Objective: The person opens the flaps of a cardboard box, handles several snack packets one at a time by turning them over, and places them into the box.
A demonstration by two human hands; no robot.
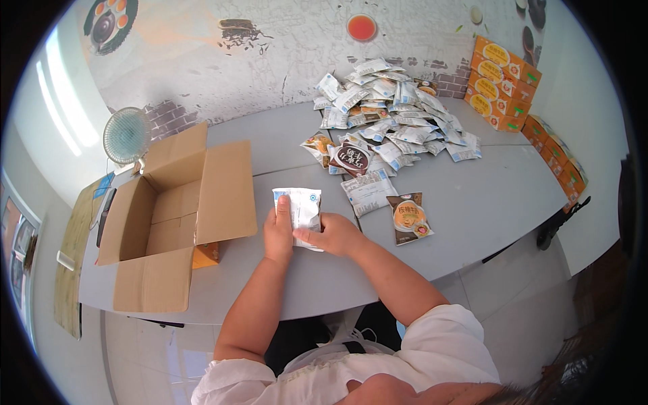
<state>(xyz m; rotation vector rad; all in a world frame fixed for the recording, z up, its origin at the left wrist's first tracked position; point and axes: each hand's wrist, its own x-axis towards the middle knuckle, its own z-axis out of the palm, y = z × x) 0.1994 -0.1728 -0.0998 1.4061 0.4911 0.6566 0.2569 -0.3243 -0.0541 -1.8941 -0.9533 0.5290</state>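
Between my two hands is a small white sachet (307, 202) with blue print, its back side facing up. My left hand (279, 229) grips its left edge with the thumb laid on top. From the right, my right hand (331, 234) closes on the lower right part, thumb across the front. Right of my hands lie a brown and orange sachet (410, 217) and a white sachet (368, 192), both flat on the grey table. Behind them rises a big heap of similar sachets (398, 111), mostly white side up.
An open, seemingly bare-bottomed cardboard box (226, 196) stands at the left, flaps spread, with an orange carton (206, 254) partly hidden beside it. Stacked orange boxes (499, 84) stand at the back right, more orange boxes (553, 158) beyond the table's right edge. A fan (127, 137) is at far left.
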